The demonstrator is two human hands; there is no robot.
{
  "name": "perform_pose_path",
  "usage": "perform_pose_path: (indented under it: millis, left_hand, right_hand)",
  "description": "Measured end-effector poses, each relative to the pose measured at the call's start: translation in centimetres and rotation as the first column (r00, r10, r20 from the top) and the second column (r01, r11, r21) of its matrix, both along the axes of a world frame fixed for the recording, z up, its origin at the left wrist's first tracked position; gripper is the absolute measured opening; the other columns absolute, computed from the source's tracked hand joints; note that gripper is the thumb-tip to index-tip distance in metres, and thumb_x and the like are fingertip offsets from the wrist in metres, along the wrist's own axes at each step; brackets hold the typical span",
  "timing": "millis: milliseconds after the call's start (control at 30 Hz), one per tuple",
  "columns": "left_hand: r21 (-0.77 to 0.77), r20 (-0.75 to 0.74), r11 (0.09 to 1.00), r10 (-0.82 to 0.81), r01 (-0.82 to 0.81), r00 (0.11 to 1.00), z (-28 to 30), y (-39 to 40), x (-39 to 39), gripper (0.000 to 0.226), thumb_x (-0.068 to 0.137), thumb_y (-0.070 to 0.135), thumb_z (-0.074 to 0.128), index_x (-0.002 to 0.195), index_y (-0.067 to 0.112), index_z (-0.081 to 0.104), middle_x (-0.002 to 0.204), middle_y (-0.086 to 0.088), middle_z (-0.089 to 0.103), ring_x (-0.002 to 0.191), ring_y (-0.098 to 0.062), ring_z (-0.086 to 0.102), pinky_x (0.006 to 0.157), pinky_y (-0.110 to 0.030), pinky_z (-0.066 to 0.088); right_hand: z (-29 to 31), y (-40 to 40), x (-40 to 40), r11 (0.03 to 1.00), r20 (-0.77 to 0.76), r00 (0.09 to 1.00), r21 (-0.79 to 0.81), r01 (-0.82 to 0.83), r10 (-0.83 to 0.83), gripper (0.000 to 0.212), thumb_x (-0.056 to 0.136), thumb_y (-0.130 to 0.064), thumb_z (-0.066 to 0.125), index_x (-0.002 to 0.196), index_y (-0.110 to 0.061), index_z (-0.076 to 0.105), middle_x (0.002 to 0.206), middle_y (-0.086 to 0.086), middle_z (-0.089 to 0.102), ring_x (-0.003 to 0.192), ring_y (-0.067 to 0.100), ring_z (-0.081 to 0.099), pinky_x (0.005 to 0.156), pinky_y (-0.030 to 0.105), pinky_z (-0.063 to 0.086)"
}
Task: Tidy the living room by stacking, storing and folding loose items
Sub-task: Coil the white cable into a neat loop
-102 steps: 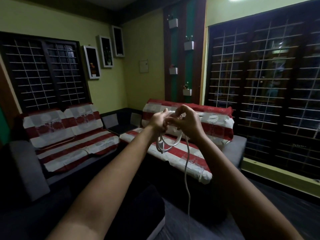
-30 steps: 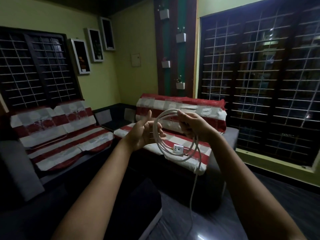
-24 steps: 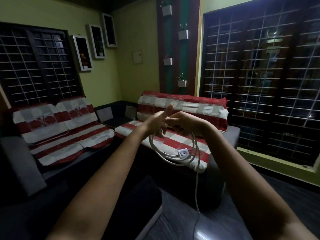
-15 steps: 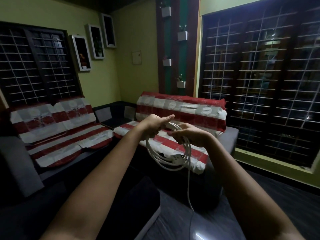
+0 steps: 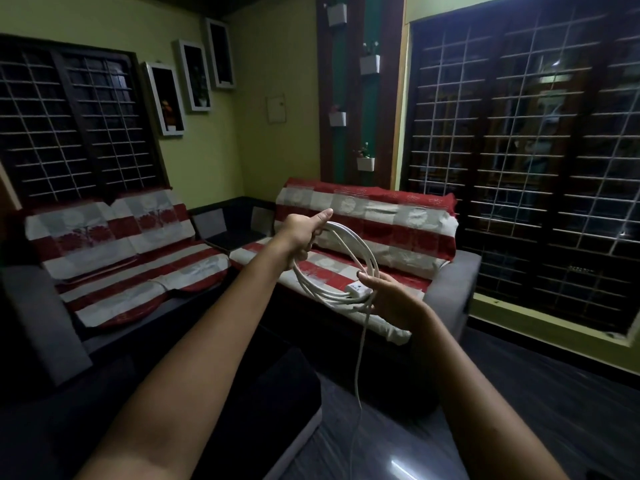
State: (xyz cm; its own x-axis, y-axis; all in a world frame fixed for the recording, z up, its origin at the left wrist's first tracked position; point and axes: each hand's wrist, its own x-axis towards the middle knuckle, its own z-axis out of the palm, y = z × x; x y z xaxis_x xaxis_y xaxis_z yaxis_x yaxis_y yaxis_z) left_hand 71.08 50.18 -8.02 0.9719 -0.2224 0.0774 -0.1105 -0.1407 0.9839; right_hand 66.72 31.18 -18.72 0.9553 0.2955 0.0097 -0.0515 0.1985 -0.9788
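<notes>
White cord (image 5: pixel 341 261) coiled in several loops, held in air in front of striped sofa (image 5: pixel 367 237). Left hand (image 5: pixel 303 233) grips coil top, fingers curled round strands, thumb out straight. Right hand (image 5: pixel 389 299) holds coil bottom by small white socket block (image 5: pixel 358 289), fingers curled under. Loose tail hangs toward dark floor (image 5: pixel 519 410).

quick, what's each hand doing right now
Left hand: fingers curled round the top of the white cable coil, thumb sticking out.
Right hand: holding the lower side of the coil by its white socket block.
</notes>
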Motion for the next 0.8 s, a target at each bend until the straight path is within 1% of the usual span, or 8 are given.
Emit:
perform_pose_path:
  millis: [100,200,333,433,533,633,733,800]
  left_hand:
    - [-0.070,0.011,0.996,0.051,-0.051,0.999,-0.6,-0.1,0.0,0.047,0.088,0.046,0.063,0.059,0.017,0.041,0.040,0.009,0.031,0.032,-0.005,0.021,0.035,-0.016,0.014]
    - [-0.136,0.055,0.986,0.107,-0.098,0.993,-1.0,-0.2,-0.2,0.046,0.089,0.046,0.061,0.061,0.018,0.038,0.046,0.007,0.031,0.038,-0.007,0.023,0.036,-0.018,0.017]
    - [-0.182,0.103,0.975,0.148,-0.128,0.984,-2.6,-0.1,-0.6,0.047,0.089,0.052,0.056,0.062,0.020,0.034,0.051,0.006,0.029,0.039,-0.008,0.024,0.038,-0.021,0.020]
    - [-0.323,0.045,0.942,0.112,-0.091,0.993,-5.4,0.2,-1.1,0.043,0.092,0.051,0.052,0.065,0.019,0.045,0.049,0.008,0.030,0.036,-0.005,0.026,0.037,-0.019,0.024]
    - [-0.466,-0.119,0.884,-0.085,0.020,0.989,-8.3,1.5,-1.6,0.039,0.095,0.045,0.049,0.069,0.016,0.054,0.055,0.002,0.036,0.041,-0.008,0.037,0.049,-0.023,0.044]
    - [-0.322,-0.201,0.935,-0.217,0.145,0.955,-9.7,2.9,-2.2,0.059,0.097,0.054,0.036,0.067,0.007,0.057,0.057,-0.005,0.054,0.055,-0.019,0.058,0.069,-0.034,0.054]
    - [-0.106,-0.187,0.991,-0.100,0.082,0.977,-8.7,3.3,-2.0,0.076,0.090,0.069,0.030,0.087,0.001,0.065,0.071,-0.012,0.067,0.069,-0.027,0.069,0.067,-0.033,0.055]
    - [-0.085,-0.135,0.996,-0.044,0.032,0.990,-7.8,3.1,-1.4,0.076,0.086,0.071,0.035,0.103,0.002,0.063,0.077,-0.013,0.070,0.070,-0.025,0.070,0.065,-0.034,0.056]
  right_hand:
    - [0.0,1.1,0.0,0.982,0.059,0.998,0.186,0.021,-0.032,0.047,0.073,-0.020,0.080,0.104,-0.013,0.045,0.090,0.008,0.064,0.088,0.028,0.065,0.086,0.047,0.052]
    - [1.0,2.2,0.0,0.927,0.043,0.984,0.345,0.149,-0.174,0.020,0.086,-0.002,0.061,0.097,-0.012,0.047,0.080,0.009,0.066,0.073,0.028,0.069,0.069,0.040,0.058]
    - [2.5,2.7,0.3,0.826,0.010,0.956,0.507,0.247,-0.292,0.009,0.089,-0.004,0.052,0.097,-0.007,0.054,0.067,0.006,0.058,0.054,0.021,0.061,0.070,0.039,0.054]
    - [3.5,2.5,0.5,0.867,0.060,0.916,0.354,0.352,-0.396,0.004,0.091,-0.010,0.057,0.092,-0.006,0.059,0.053,0.002,0.044,0.039,0.014,0.042,0.055,0.030,0.043]
    - [4.3,1.5,0.7,0.915,0.169,0.899,0.071,0.397,-0.403,0.007,0.089,-0.011,0.064,0.088,-0.005,0.062,0.051,0.004,0.041,0.038,0.015,0.038,0.044,0.024,0.036]
    - [5.0,1.0,0.8,0.943,0.196,0.954,-0.201,0.264,-0.225,0.015,0.092,-0.014,0.060,0.098,-0.001,0.062,0.052,0.002,0.040,0.040,0.014,0.036,0.042,0.022,0.034]
    - [5.8,1.7,1.0,0.875,0.208,0.974,-0.450,0.178,-0.091,0.018,0.091,-0.019,0.063,0.097,-0.002,0.064,0.052,0.000,0.044,0.041,0.013,0.037,0.041,0.023,0.034]
    - [6.3,2.3,1.3,0.832,0.198,0.979,-0.534,0.153,-0.053,0.028,0.089,-0.021,0.065,0.102,0.003,0.062,0.053,0.000,0.045,0.042,0.013,0.037,0.042,0.024,0.034]
